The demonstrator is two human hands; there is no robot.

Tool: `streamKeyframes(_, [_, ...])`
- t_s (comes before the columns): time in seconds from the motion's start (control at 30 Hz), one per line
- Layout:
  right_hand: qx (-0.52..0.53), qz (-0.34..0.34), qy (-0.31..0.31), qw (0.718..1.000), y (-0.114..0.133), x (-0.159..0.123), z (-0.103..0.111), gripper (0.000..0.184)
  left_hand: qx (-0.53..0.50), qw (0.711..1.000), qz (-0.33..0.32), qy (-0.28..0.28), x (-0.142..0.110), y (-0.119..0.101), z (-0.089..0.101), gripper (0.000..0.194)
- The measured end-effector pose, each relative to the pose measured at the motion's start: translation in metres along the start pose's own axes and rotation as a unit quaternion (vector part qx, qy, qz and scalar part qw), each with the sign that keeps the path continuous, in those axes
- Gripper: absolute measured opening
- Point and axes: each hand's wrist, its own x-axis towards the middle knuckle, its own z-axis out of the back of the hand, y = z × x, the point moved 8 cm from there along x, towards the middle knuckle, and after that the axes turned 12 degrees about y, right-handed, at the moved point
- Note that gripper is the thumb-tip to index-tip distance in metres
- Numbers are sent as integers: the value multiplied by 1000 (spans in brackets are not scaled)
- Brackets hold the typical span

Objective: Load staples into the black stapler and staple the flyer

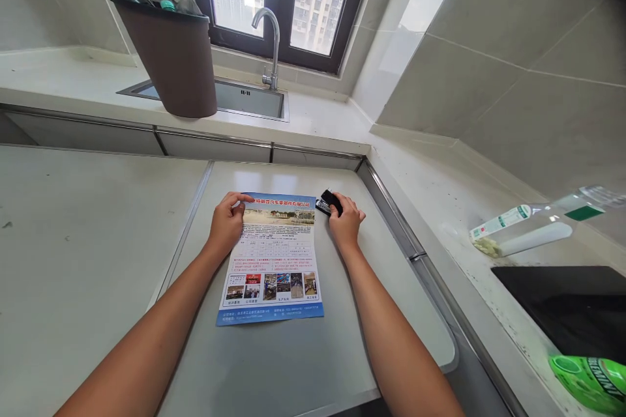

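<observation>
A printed flyer (272, 260) with a blue border, text and small photos lies flat on a grey table (274, 365) in front of me. My left hand (227, 221) rests on the flyer's top left corner, fingers curled and pinching its edge. My right hand (346, 220) sits just past the flyer's top right corner. It is closed on a small black stapler (328, 202), which touches the flyer's corner.
A brown bin (173, 52) stands on the white counter by a steel sink (244, 98) with a tap (270, 45) under the window. On the right counter lie a clear bottle (528, 225), a black hob (567, 306) and a green bottle (587, 381).
</observation>
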Motion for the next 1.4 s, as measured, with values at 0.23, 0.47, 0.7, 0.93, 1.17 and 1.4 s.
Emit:
streamKeyframes(0.23, [-8,43,29,999,16,-5,-1,23,-57,996,50,-38,-2,17,5,28])
streamKeyframes(0.47, [-35,79,78,993,30,-7,-9,36,-4,997,54,-47,-1,17,5,29])
streamKeyframes(0.7, [-65,78,91,991,35,-9,-15,39,21,997,63,-45,-1,14,4,28])
streamKeyframes(0.93, [-104,83,94,987,40,-10,-19,38,17,997,56,-50,0,16,3,28])
streamKeyframes(1.17, [-104,87,94,986,42,-10,-21,33,2,997,61,-47,1,16,2,27])
streamKeyframes(1.4, [-121,82,98,984,43,-10,-21,33,-15,997,69,-43,0,19,0,27])
